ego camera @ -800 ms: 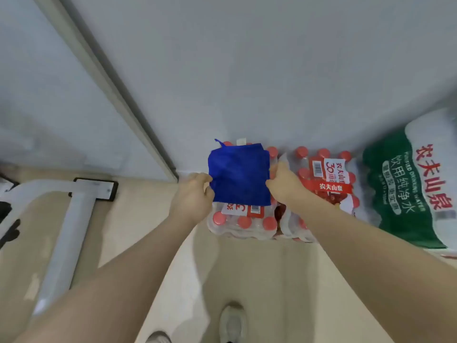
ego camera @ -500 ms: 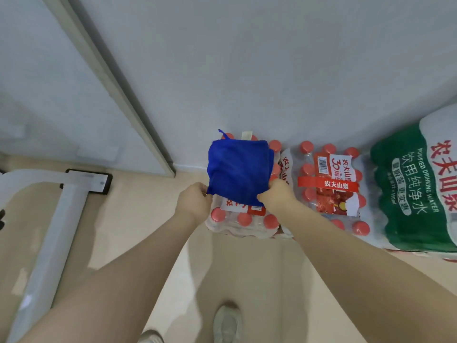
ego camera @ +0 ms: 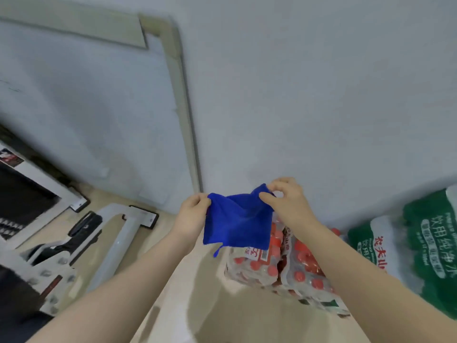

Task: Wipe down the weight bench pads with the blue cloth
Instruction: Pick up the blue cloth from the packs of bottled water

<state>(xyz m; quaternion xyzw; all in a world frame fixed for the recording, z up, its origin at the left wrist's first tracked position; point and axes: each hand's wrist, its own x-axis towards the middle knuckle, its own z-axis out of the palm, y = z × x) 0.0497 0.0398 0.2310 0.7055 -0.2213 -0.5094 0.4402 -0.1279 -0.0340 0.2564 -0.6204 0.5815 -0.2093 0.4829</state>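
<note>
Over the bottle packs (ego camera: pixel 284 266), both hands — left hand (ego camera: pixel 191 214), right hand (ego camera: pixel 286 201) — are pinching blue cloth (ego camera: pixel 237 222) by top corners; it's looking soft, light & floppy.

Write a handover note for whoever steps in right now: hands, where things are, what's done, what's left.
Left hand: pinches the blue cloth at its upper left corner.
Right hand: pinches the upper right corner.
The cloth hangs spread in the air between both hands, above the shrink-wrapped bottle packs.
The weight bench stands at lower left, away from the cloth.
Done: cloth in hand.
Left: wiping the pads, none touched yet.
</note>
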